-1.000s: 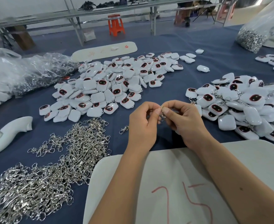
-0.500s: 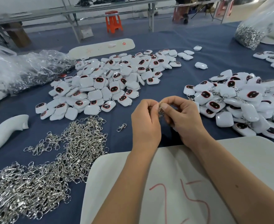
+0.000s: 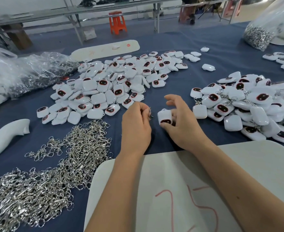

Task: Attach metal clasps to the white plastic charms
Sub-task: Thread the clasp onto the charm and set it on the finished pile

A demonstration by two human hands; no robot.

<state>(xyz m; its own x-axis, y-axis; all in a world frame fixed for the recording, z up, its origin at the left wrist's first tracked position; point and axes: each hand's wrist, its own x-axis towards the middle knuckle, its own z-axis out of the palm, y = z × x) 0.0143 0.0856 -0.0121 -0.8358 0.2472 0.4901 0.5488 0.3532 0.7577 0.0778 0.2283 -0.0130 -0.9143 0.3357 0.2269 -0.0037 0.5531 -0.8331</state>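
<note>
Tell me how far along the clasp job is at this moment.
Done: the right-hand pile shows charms with metal chains among them. In hand: the left hand pinches a clasp, while the right hand holds a charm; the two are apart. Left: a large pile of bare charms and a heap of loose clasps, so much remains.

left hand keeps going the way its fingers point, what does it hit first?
Probably the white charm at the near edge of the central pile, just beyond the left hand; only bare cloth lies between, though depth is uncertain.
</note>
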